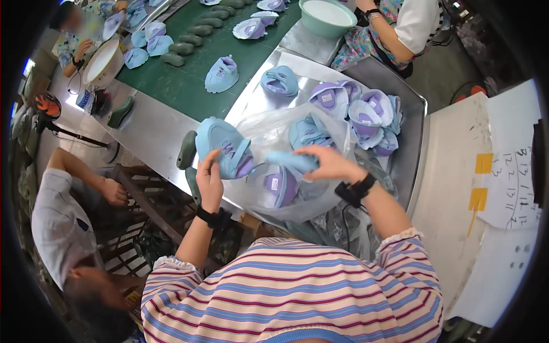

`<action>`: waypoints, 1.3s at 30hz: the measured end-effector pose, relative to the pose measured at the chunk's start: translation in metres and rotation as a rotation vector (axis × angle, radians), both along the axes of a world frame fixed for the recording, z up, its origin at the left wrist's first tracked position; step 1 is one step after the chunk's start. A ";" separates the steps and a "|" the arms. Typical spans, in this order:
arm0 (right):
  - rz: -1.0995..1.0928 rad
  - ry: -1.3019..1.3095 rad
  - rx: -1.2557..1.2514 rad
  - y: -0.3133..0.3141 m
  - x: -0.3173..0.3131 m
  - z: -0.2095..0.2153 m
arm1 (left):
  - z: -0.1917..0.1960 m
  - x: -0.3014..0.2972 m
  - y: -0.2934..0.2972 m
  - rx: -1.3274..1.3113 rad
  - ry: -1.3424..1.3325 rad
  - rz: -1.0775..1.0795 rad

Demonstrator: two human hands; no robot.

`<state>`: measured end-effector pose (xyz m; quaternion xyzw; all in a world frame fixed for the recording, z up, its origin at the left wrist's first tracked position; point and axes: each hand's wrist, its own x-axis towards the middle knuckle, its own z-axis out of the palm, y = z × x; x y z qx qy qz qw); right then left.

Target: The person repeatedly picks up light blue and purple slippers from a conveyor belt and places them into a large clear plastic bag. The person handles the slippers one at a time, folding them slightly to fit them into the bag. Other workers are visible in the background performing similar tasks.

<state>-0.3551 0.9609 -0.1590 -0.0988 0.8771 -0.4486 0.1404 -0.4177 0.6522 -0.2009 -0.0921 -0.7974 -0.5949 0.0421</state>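
In my left hand (210,180) is a light blue shoe upper (220,143) with laces and a purple lining, gripped at its near side. My right hand (334,164) is closed on a slim light blue piece (290,160), smeared by motion, so its kind cannot be made out. That piece hangs over a clear plastic bag (326,200) spread open on the metal worktop. A folded blue upper (309,131) and a purple-lined upper (280,187) lie at the bag. Left of the held upper, a dark green shoe last (186,150) sits at the worktop edge.
A pile of blue and purple uppers (372,114) fills the right side of the metal tray (422,123). Beyond runs a green belt (177,86) with lasts and uppers. A pale green basin (327,17) stands far right. Co-workers sit left and beyond; a person (63,223) is close on my left.
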 end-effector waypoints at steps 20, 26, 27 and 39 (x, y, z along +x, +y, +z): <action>0.059 -0.233 0.051 -0.038 -0.004 -0.087 | 0.009 0.025 -0.020 0.078 0.009 0.051; -0.394 -0.543 -1.273 0.008 -0.005 -0.008 | 0.013 0.017 -0.021 0.177 -0.033 0.022; -0.407 -0.538 -1.358 0.008 -0.002 -0.003 | 0.015 0.014 -0.014 0.226 -0.088 -0.020; -0.313 0.342 0.622 -0.033 0.017 -0.045 | 0.005 0.032 0.000 0.315 -0.378 -0.049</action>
